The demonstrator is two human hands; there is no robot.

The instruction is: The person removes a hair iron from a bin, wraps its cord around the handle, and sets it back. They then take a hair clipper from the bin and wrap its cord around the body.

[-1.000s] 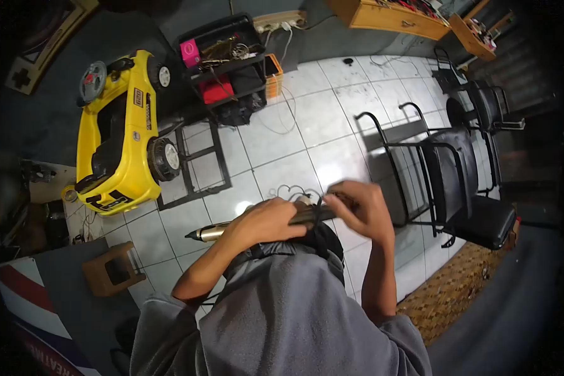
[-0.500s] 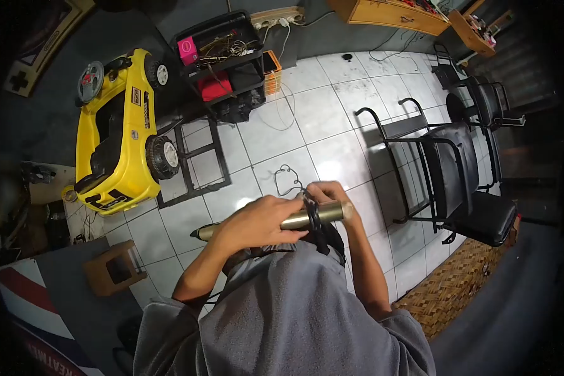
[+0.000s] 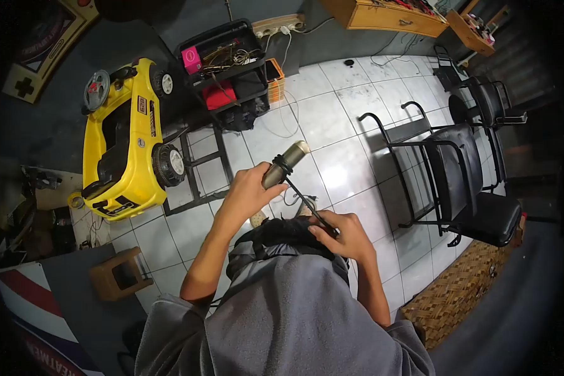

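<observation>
My left hand (image 3: 247, 195) is closed round a gold cylindrical tool (image 3: 286, 165), whose rounded far end points up and to the right. Several turns of black cord (image 3: 302, 195) are wound about the tool near my fingers. From there the cord runs taut down to my right hand (image 3: 344, 235), which is closed on it just above my lap. A thin loop of the cord hangs between my hands, partly hidden. The tool's near end is covered by my left hand, so its exact kind does not show.
A yellow ride-on toy car (image 3: 135, 141) stands at the left by a black shelf cart (image 3: 225, 78). A brown stool (image 3: 119, 274) is at lower left. Black chairs (image 3: 454, 156) stand right, near a woven mat (image 3: 451, 294). A wooden drawer (image 3: 395, 20) is on the far wall.
My left hand has raised the tool and swung it from nearly level to pointing up and away. My right hand has moved off the tool, drawing the cord out to the lower right.
</observation>
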